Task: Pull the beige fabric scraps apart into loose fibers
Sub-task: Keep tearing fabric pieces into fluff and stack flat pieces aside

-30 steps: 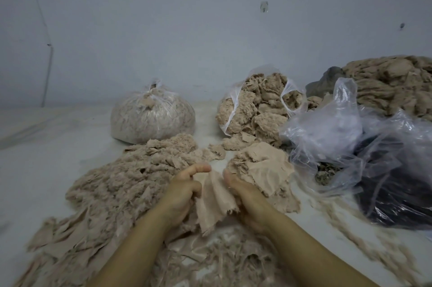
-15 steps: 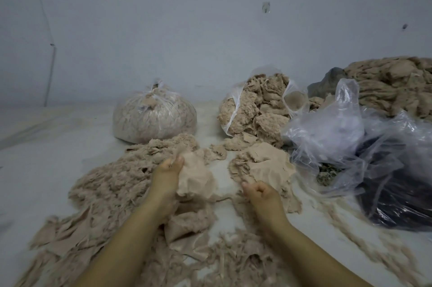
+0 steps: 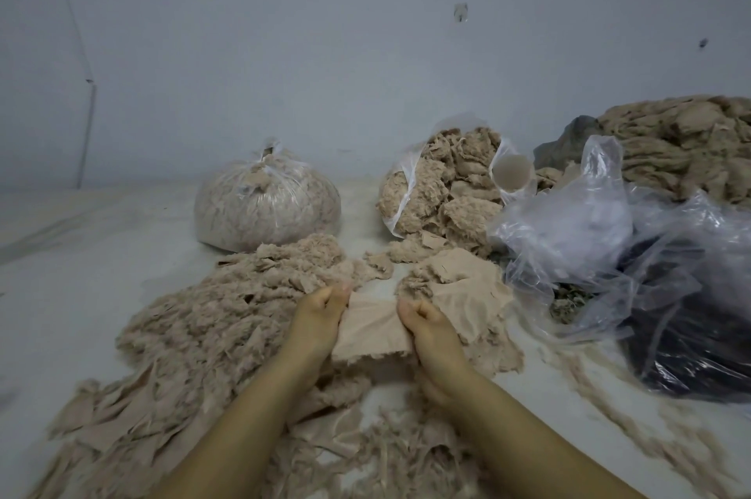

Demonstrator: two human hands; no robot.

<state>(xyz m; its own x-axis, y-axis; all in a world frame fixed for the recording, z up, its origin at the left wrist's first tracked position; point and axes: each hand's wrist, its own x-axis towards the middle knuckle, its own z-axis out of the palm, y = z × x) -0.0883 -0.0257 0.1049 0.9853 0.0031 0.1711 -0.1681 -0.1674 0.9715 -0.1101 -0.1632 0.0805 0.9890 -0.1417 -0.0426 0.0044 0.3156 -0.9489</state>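
Left hand (image 3: 319, 315) and right hand (image 3: 426, 322) each grip beige scrap (image 3: 372, 330), cloth stretched taut between them above fiber pile (image 3: 227, 319); tied bag (image 3: 266, 208) behind.

both forearms run off the bottom edge. the left hand (image 3: 319, 319) and right hand (image 3: 426, 326) curl over the beige scrap (image 3: 372, 330), so its side edges and their fingertips are hidden. right of the scrap, the dark bag (image 3: 699, 340) and the fabric heap (image 3: 691, 149) behind it are cut by the right edge; the dark bag's contents cannot be told through the crumpled clear plastic (image 3: 577, 230).
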